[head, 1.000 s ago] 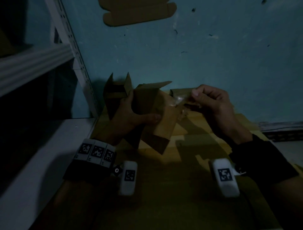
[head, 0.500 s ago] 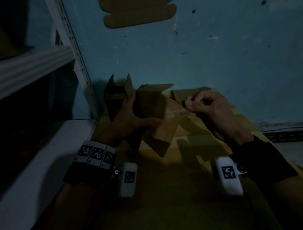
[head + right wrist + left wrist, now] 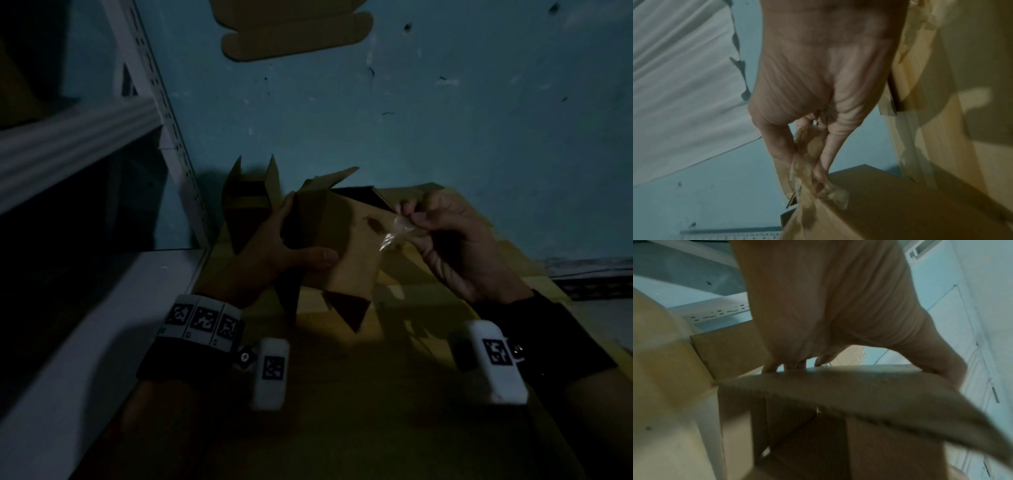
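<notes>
A brown cardboard box point(image 3: 346, 253) with loose flaps is held up over a cardboard-covered table. My left hand point(image 3: 291, 246) grips its left side, thumb across the front face and fingers behind the panel point(image 3: 838, 386). My right hand point(image 3: 442, 233) pinches a crumpled strip of clear tape point(image 3: 397, 233) that still clings to the box's right edge. In the right wrist view the tape point(image 3: 807, 155) runs between thumb and fingers down to the box corner point(image 3: 890, 203). The scene is dim.
A second open cardboard box point(image 3: 248, 205) stands behind, by the teal wall. A white metal shelving rack point(image 3: 164, 113) rises at left with a white shelf point(image 3: 85, 329) below. A flat cardboard sheet point(image 3: 294, 31) hangs on the wall. Flattened cardboard point(image 3: 342, 411) covers the table.
The box has turned so its front face shows more. My right hand has pulled the tape strip away from the box edge, up and to the right.
</notes>
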The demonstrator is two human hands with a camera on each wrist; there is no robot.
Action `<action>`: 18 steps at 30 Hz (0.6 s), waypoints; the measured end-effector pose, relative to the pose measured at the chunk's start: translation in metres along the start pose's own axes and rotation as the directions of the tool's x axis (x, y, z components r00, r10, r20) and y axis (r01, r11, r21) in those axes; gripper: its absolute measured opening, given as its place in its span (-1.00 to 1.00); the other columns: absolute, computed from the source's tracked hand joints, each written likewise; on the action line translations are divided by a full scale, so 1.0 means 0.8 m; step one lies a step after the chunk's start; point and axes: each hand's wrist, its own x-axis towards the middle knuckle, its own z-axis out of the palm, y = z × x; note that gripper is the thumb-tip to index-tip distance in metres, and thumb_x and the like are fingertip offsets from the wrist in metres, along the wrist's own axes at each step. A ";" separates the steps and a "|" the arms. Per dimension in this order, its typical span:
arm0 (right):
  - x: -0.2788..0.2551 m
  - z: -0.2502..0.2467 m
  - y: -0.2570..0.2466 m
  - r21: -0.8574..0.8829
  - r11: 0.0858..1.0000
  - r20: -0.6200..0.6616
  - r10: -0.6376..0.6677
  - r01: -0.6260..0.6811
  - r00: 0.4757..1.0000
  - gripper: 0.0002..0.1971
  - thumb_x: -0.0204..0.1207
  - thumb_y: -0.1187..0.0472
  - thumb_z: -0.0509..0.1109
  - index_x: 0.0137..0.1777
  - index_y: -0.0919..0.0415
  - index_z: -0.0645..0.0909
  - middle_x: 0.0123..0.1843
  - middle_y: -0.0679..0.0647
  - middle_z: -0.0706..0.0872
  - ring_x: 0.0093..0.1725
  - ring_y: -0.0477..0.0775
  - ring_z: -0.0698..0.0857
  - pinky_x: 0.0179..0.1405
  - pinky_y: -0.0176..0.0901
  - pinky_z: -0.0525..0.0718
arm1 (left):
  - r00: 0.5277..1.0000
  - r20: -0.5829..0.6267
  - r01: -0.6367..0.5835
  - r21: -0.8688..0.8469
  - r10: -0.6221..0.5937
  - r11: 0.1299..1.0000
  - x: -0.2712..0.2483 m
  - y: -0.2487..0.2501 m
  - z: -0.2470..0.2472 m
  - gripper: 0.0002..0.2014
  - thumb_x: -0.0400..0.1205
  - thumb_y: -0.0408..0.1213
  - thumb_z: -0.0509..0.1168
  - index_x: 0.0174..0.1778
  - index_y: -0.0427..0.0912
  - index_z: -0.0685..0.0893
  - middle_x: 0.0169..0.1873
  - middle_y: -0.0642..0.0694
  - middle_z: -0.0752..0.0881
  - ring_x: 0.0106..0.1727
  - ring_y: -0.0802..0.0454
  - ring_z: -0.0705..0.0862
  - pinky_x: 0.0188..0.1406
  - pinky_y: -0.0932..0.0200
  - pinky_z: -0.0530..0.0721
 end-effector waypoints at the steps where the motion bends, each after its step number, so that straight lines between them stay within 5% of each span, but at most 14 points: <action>1: 0.000 0.000 0.000 0.027 1.000 0.007 0.009 -0.009 1.000 -0.65 0.46 0.53 0.23 -0.45 0.20 0.62 -0.18 0.12 0.75 0.03 0.02 0.77 0.03 -0.19 0.80 | 1.000 0.004 -0.005 -0.014 0.005 1.000 0.000 0.000 0.001 0.30 -0.01 -0.01 0.71 0.69 0.02 0.23 0.39 -0.03 0.62 0.30 0.02 0.69 0.09 0.09 0.77; 5: 0.002 0.001 -0.003 0.018 1.000 -0.045 0.010 -0.009 0.999 -0.69 0.62 0.41 0.22 -0.33 0.24 0.65 -0.17 0.13 0.79 0.00 0.04 0.80 0.04 -0.14 0.83 | 1.000 -0.008 -0.023 -0.023 0.023 0.999 0.002 -0.003 0.002 0.06 0.10 -0.04 0.62 0.59 0.03 0.38 0.30 0.04 0.68 0.19 0.17 0.74 0.00 0.22 0.75; 8: 0.006 0.003 -0.008 -0.161 0.987 -0.028 0.001 -0.006 1.000 -0.73 0.70 0.08 0.32 -0.11 0.19 0.74 -0.01 0.21 0.75 0.05 0.16 0.73 0.09 -0.01 0.80 | 0.999 -0.008 -0.048 -0.013 0.048 0.999 0.005 -0.002 0.003 -0.08 0.13 -0.10 0.67 0.44 0.15 0.45 0.23 0.10 0.70 0.12 0.28 0.74 -0.05 0.29 0.74; 11: 0.006 0.005 -0.007 -0.456 0.889 -0.051 -0.069 0.039 0.996 -0.53 0.36 -0.16 0.64 -0.12 0.25 0.61 -0.02 0.33 0.73 0.00 0.29 0.72 0.11 0.17 0.74 | 0.997 -0.008 -0.072 -0.011 0.072 0.997 0.007 -0.001 0.007 -0.17 0.20 -0.23 0.66 0.36 0.17 0.45 0.14 0.14 0.69 0.02 0.39 0.74 -0.14 0.37 0.72; 14: 0.005 0.008 -0.005 -0.665 0.745 -0.037 -0.109 0.057 0.993 -0.33 0.15 -0.06 0.80 0.00 0.35 0.53 0.08 0.44 0.74 0.10 0.43 0.77 0.13 0.35 0.78 | 0.997 -0.023 -0.069 -0.018 0.069 0.997 0.009 -0.004 0.006 -0.09 0.17 -0.06 0.67 0.46 0.13 0.46 0.25 0.08 0.70 0.18 0.20 0.74 -0.01 0.19 0.77; 18: 0.003 0.014 -0.009 -0.739 0.673 -0.089 -0.162 0.044 0.983 -0.48 0.29 0.22 0.74 -0.06 0.51 0.48 -0.04 0.42 0.76 -0.03 0.43 0.79 -0.06 0.28 0.82 | 0.997 -0.034 -0.070 -0.010 0.070 0.997 0.009 -0.005 0.005 0.02 0.10 0.01 0.64 0.54 0.11 0.41 0.31 0.06 0.67 0.23 0.15 0.72 0.05 0.13 0.77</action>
